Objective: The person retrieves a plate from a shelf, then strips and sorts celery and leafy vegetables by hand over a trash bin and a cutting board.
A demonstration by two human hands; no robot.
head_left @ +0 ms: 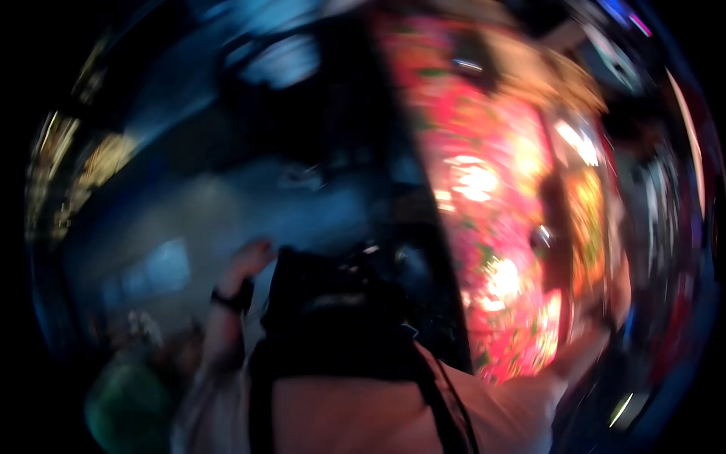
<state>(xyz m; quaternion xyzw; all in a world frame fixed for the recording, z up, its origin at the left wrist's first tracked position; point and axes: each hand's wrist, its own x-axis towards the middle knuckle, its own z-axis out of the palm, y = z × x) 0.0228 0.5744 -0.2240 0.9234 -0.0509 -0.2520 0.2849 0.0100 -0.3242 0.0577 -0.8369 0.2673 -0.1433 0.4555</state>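
Observation:
Motion blur smears the whole head view. My left hand (pixel 254 257) is raised at the left of my body, with a black band (pixel 233 296) on its wrist; it is nearest to a black bag (pixel 333 303) on my chest. Its fingers are too smeared to read. My right arm reaches out over the near end of a table covered in red flowered cloth (pixel 491 356). At its end my right hand (pixel 620 291) is a blur beside a tray-like thing with yellow and green contents (pixel 586 227). Whether either hand holds anything cannot be made out.
Bright glare spots lie on the flowered cloth. A dark rounded thing (pixel 543 236) and another dark object (pixel 469 62) are on it. A brown blurred shape (pixel 548 72) is at its far end. A green rounded shape (pixel 128 405) shows at lower left.

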